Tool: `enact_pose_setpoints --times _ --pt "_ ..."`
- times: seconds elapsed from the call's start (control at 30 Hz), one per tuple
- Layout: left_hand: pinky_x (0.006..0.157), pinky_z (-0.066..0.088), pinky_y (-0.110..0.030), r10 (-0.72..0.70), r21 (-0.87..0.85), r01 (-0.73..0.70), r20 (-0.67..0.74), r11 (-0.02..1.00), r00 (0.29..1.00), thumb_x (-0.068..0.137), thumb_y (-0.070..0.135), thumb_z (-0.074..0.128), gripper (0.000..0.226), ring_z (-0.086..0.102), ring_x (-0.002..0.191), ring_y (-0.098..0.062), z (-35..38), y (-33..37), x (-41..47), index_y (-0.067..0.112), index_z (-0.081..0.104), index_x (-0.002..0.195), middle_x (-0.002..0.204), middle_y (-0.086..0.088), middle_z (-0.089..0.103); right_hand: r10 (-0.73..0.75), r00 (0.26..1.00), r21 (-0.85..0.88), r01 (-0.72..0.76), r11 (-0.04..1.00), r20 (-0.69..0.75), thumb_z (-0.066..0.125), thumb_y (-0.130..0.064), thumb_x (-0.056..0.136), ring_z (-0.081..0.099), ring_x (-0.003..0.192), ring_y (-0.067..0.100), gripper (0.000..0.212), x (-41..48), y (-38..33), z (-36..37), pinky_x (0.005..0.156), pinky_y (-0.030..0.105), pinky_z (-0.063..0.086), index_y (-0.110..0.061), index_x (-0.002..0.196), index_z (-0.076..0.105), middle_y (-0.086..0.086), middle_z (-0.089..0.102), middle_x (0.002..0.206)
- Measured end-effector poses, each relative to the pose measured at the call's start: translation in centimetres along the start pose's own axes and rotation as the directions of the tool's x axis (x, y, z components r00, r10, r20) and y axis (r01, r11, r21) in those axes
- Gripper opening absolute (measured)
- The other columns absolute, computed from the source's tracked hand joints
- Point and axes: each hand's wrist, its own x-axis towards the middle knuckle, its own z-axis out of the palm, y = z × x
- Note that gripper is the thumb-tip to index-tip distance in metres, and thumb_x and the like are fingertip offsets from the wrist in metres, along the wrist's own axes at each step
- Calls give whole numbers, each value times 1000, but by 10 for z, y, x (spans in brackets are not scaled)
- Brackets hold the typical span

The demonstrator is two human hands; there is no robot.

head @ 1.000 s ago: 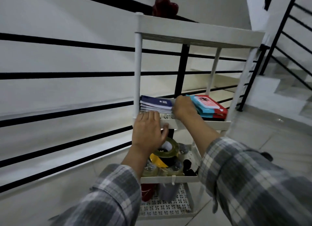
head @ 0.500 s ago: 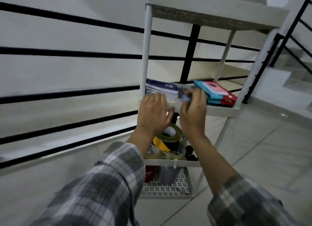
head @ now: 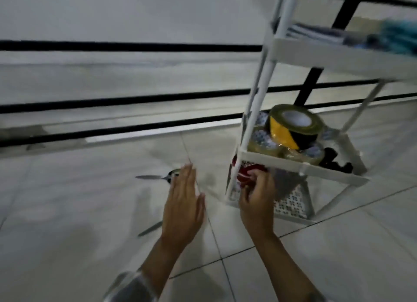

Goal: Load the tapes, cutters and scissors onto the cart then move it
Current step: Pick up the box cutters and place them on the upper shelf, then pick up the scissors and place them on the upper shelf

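Your cart (head: 302,168), a white tiered rack, stands on the tiled floor (head: 90,211) and serves as the landmark here. Its middle tier already carries the tapes (head: 291,130): a yellow-and-black roll stacked on several clear rolls, with small dark items beside them that are too blurred to identify. The tier above holds blurred blue packets (head: 392,36), perhaps stationery. Loading therefore looks well advanced but not finished, since one pair of scissors (head: 155,178) lies on the floor to the left of the cart, well apart from it, and a second slim metal blade (head: 150,228) shows lower down, nearer you. Moving the cart is yet to come.

Your left hand (head: 184,208) hovers flat over the floor left of the cart, fingers (head: 186,177) straight and pressed together, their tips over the scissors' handle end; contact cannot be confirmed, and it grips nothing. Your right hand (head: 257,200) reaches under the middle tier at the cart's near corner, fingers curled around a red object (head: 244,174) in the bottom tier; whether they pinch it firmly cannot be told.
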Motion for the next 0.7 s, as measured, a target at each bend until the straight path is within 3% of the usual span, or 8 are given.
enact_pose_setpoints --times 0.07,0.17,0.33,0.43,0.57,0.63,0.7 --pt "117 6 -35 -162 117 148 122 982 979 96 38 19 59 13 143 -19 16 -45 -61 1 27 142 151 -12 27 17 988 -3 -17 1000 154 57 7 79 50 107 22 38 -21 7 29 86 28 48 -11 112 51 9 49 115" --pt "117 1 -34 -371 277 302 248 912 895 95 41 15 65 15 141 -23 27 -93 -129 -3 26 141 148 -19 31 -4 913 3 3 1000 407 54 3 82 49 113 20 45 -49 16 66 86 32 50 -17 122 46 4 45 122" --pt "115 12 -43 -578 402 476 185 782 794 92 51 8 79 23 139 -35 43 -130 -180 -10 25 139 146 -28 30 -27 674 -74 120 990 738 50 0 86 39 129 21 62 -81 34 125 101 33 42 -19 142 34 4 37 140" --pt "115 11 -44 -631 432 525 144 733 763 90 54 13 81 16 142 -33 51 -136 -195 -9 23 141 150 -25 22 -40 570 -66 166 984 821 47 6 86 26 142 20 69 -90 40 157 111 35 32 -21 147 28 3 26 153" --pt "116 10 -44 -633 447 525 130 724 763 88 50 25 79 9 144 -29 55 -140 -198 -5 17 143 153 -21 16 -44 509 -101 254 962 860 45 7 87 4 148 20 77 -90 46 187 116 41 25 -26 151 18 -1 7 160" --pt "116 10 -43 -634 434 533 127 727 763 87 50 28 79 10 144 -28 57 -142 -198 -4 17 144 154 -20 17 -50 464 -107 304 947 884 46 4 89 6 148 22 72 -89 51 196 115 43 25 -25 150 21 0 10 160" --pt "116 11 -43 -634 426 537 119 728 765 86 50 29 79 12 143 -28 58 -143 -197 -3 18 144 154 -20 17 -73 465 -100 337 936 882 50 -3 89 19 144 25 64 -88 55 202 111 42 32 -23 147 31 3 24 155"
